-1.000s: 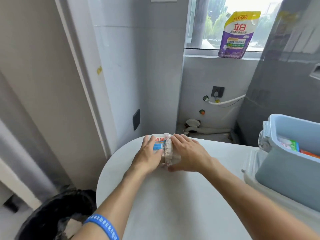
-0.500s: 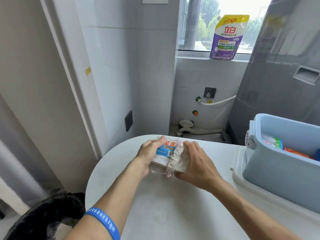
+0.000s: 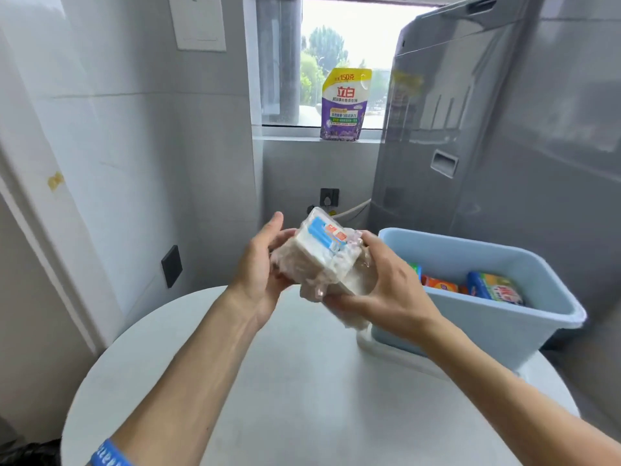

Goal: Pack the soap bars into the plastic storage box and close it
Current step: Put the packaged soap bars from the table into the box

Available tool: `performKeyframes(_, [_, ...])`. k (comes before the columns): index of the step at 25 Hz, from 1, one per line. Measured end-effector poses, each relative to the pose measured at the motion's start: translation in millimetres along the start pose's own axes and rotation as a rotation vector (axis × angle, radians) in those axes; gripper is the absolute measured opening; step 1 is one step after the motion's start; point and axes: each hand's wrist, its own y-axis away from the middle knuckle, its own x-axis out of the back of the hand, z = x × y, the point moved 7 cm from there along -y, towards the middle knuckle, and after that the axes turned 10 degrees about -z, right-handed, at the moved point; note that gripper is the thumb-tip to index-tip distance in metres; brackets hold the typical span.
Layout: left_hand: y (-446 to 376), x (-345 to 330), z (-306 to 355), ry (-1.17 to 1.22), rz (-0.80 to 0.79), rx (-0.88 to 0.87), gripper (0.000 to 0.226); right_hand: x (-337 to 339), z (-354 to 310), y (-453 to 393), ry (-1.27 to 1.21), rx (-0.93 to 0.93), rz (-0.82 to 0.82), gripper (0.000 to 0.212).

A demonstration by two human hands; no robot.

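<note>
Both hands hold a pack of white soap bars (image 3: 324, 260) in clear crinkled wrap with a blue and red label, lifted above the round white table (image 3: 302, 398). My left hand (image 3: 260, 264) grips its left side and my right hand (image 3: 386, 290) cups it from below and right. Just to the right stands the open light blue plastic storage box (image 3: 487, 317), with an orange soap bar (image 3: 440, 284) and a blue-green-wrapped bar (image 3: 495, 287) inside. A white lid (image 3: 379, 349) lies flat under the box.
A grey washing machine (image 3: 487, 146) stands behind the box. A purple and yellow detergent pouch (image 3: 344, 105) sits on the window sill. A tiled wall is to the left, with a black bin bag (image 3: 30, 454) at the bottom left corner.
The soap pack has been lifted off the table and carried up and to the right, towards the blue box, and it is now tilted. Both hands stayed on it.
</note>
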Motion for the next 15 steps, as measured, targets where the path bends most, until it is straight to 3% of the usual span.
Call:
performKeyframes(2, [-4,-30,0,-0.043,-0.055,-0.083,0.037,45,20,10,-0.202,-0.168,0.111,0.069])
performKeyframes(5, [-10,-78,-21,-0.759,-0.070,-0.280,0.020,95,75,17,-0.381,-0.437,0.244,0.070])
performKeyframes(7, [-15,-110,-52,-1.095,-0.164,-0.351,0.028,113,108,26,-0.397,-0.605,0.276,0.078])
performKeyframes(11, [-25,-135,-83,-1.244,-0.235,-0.421,0.027,114,154,36,-0.083,-0.902,0.173,0.086])
performKeyframes(15, [-27,-134,-89,-1.501,-0.208,-0.477,0.036,89,169,30,0.343,-1.009,-0.133,0.089])
